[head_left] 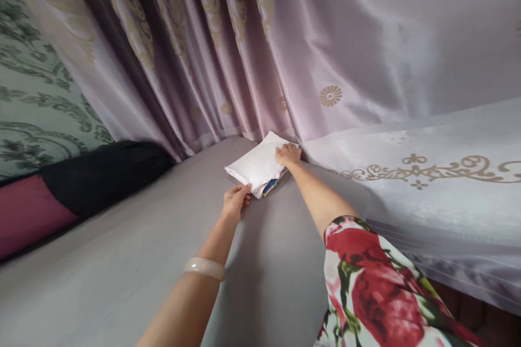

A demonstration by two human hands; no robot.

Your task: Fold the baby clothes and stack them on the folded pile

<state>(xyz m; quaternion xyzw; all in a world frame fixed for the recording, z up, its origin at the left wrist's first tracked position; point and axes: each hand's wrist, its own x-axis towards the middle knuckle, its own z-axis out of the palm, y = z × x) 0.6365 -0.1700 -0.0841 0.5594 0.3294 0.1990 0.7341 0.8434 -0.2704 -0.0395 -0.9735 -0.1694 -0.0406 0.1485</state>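
Note:
A folded white cloth bundle (258, 162) with a blue and yellow edge showing underneath lies at the far end of a grey bed sheet (122, 260). My left hand (235, 199) pinches the bundle's near corner, fingers closed on it. My right hand (288, 154) rests on the bundle's far right edge, fingers curled over it. A pale bangle (204, 267) sits on my left wrist. My right arm wears a red floral sleeve (378, 287).
Pale lilac curtains (252, 49) with gold motifs hang right behind the bundle. A white embroidered drape (427, 173) spreads at the right. A black and maroon bolster (77, 184) lies along the left wall with green patterned wallpaper (36, 108).

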